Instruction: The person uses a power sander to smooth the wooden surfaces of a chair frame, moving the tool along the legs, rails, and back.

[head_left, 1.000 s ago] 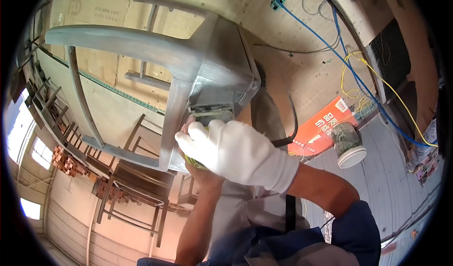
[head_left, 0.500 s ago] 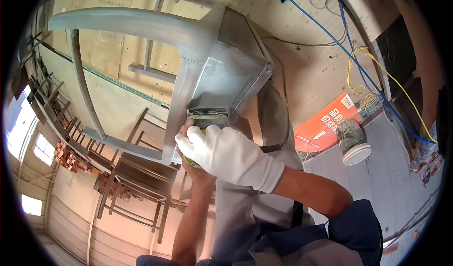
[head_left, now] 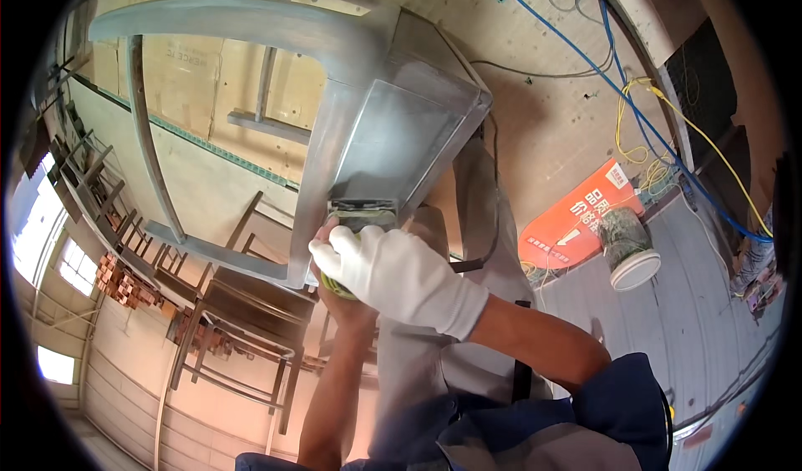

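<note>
A grey-coated wooden chair (head_left: 322, 158) lies on its side in front of me. An electric sander (head_left: 364, 213), with a dark flat base and a green body, rests at the near end of its smooth grey panel (head_left: 401, 133). My right hand (head_left: 401, 275), in a white knit glove, is closed over the sander's body from above. Beneath it, my bare left hand (head_left: 341, 297) wraps the sander's lower end; the glove covers most of its fingers. A black cord (head_left: 496, 170) runs close to the panel's right side.
Dark wooden chairs (head_left: 251, 321) stand at the left. On the right are an orange printed board (head_left: 576, 216), a grimy bucket with a white rim (head_left: 635, 272), a blue hose (head_left: 568, 45) and a yellow cable (head_left: 710, 129).
The chair's panel appears slightly further right and more of it shows beyond the sander. My right forearm has shifted a little left. Both hands keep their hold.
</note>
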Tool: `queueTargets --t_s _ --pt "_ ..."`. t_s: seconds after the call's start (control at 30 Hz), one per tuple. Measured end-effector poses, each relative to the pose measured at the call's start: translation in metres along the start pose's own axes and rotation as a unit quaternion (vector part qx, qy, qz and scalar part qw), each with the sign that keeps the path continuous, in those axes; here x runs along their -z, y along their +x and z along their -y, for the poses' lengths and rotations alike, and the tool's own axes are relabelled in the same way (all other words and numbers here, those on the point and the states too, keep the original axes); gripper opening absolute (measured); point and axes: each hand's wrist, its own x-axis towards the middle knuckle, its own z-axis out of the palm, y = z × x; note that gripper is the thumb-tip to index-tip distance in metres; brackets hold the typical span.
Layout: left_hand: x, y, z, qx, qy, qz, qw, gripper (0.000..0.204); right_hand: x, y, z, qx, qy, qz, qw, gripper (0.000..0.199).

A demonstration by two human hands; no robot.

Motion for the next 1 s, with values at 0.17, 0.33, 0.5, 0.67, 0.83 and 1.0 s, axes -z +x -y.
queueTargets --t_s 0.17,0.33,0.5,0.67,0.83,1.0 --pt "-0.011 0.023 -0.009 -0.038 -0.024 0.035 0.998 0.089 0.01 0.0 -0.023 -0.037 0.05 -0.064 0.996 0.036" --pt "0.004 -0.007 0.025 0.007 -0.024 0.028 0.999 0.096 -0.021 -0.008 -0.002 -0.037 0.026 -0.036 0.998 0.034" --pt "0.026 -0.049 0.072 0.031 -0.066 -0.007 0.997 0.098 -0.065 -0.018 0.03 -0.034 0.066 -0.007 0.997 0.038" --pt "0.051 -0.087 0.108 0.051 -0.028 -0.003 0.998 0.099 -0.111 -0.029 0.062 -0.031 0.052 0.02 0.998 0.031" --pt "0.066 -0.123 0.146 0.06 -0.023 -0.018 0.998 0.103 -0.149 -0.034 0.085 -0.033 0.045 0.062 0.997 0.025" --pt "0.076 -0.151 0.175 0.148 -0.075 -0.041 0.985 0.101 -0.198 -0.046 0.099 -0.013 0.032 0.121 0.992 0.033"
